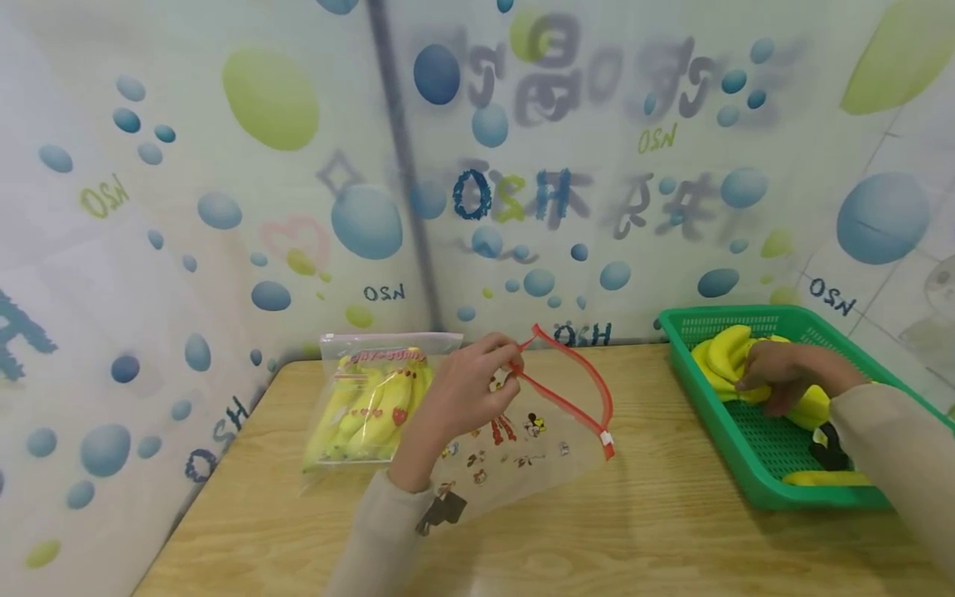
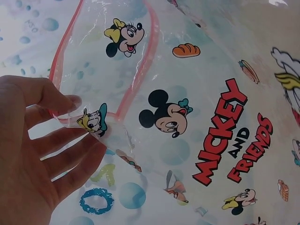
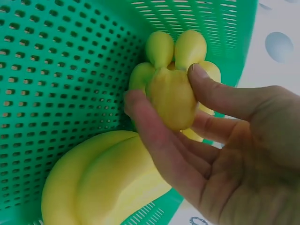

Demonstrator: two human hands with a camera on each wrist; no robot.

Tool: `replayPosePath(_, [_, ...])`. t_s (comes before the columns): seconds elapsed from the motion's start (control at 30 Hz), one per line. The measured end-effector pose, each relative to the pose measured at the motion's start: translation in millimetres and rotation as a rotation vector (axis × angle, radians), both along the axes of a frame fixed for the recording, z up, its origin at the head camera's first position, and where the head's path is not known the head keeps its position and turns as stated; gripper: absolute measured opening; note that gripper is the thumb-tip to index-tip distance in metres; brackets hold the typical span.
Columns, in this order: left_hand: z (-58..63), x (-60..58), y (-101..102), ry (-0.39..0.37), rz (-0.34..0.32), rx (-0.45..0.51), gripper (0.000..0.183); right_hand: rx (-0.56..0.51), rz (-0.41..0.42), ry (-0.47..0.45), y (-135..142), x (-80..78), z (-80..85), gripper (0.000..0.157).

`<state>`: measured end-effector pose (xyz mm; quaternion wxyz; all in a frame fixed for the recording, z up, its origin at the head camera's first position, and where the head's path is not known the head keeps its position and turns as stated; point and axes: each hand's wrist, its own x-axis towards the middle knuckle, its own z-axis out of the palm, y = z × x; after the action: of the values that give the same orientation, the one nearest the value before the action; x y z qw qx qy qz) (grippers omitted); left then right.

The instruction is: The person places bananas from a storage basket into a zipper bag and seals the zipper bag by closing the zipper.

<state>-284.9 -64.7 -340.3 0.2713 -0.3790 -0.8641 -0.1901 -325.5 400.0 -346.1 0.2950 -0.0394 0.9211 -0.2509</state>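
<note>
My left hand [image 1: 472, 383] pinches the red-edged mouth of a clear zip bag [image 1: 522, 448] between thumb and finger. The bag's mouth gapes, with a white slider [image 1: 605, 438] at its right end. Cartoon prints and red lettering cover the bag in the left wrist view. Inside the green basket, my right hand [image 3: 225, 140] grips a bunch of yellow bananas [image 3: 171, 101] at its stem end, thumb on one side and fingers on the other. Another bunch of bananas [image 3: 108, 178] lies close beside those fingers.
A clear zip bag filled with bananas [image 1: 373, 406] stands at the back left of the wooden table [image 1: 634, 531]. The green basket [image 1: 746, 481] sits at the right, also holding a dark item [image 1: 826, 452] and a single banana [image 1: 828, 478]. A bubble-printed curtain [image 1: 313, 182] hangs behind.
</note>
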Motion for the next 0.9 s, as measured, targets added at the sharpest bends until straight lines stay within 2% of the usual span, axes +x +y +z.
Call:
replayPosePath(0.17, [1.1,-0.4,1,0.007,-0.005,0.004,0.011,-0.022,-0.042,0.046,5,0.2,10.3,0.024])
replayPosePath(0.23, [1.1,-0.6,0,0.005,-0.005,0.005,0.011,-0.025,-0.058,0.077,7,0.7,15.1,0.03])
replayPosePath(0.37, [0.7,-0.4,0,0.002,-0.004,0.009,0.011,-0.034,-0.085,0.141,10,4.6,26.0,0.053])
replayPosePath(0.47, [0.6,0.1,0,-0.002,-0.007,0.017,0.012,-0.03,-0.08,0.16,12,7.7,34.1,0.057])
replayPosePath(0.67, [-0.1,0.3,0,-0.009,-0.009,0.018,0.012,0.027,-0.038,0.161,12,12.1,49.6,0.04])
replayPosePath(0.73, [-0.3,0.2,0,-0.007,-0.007,0.02,0.012,0.075,-0.018,0.215,9,14.1,55.0,0.039])
replayPosePath(0.9, [-0.3,0.1,0,-0.007,-0.006,0.019,0.012,0.264,0.024,0.472,0,19.0,69.1,0.039])
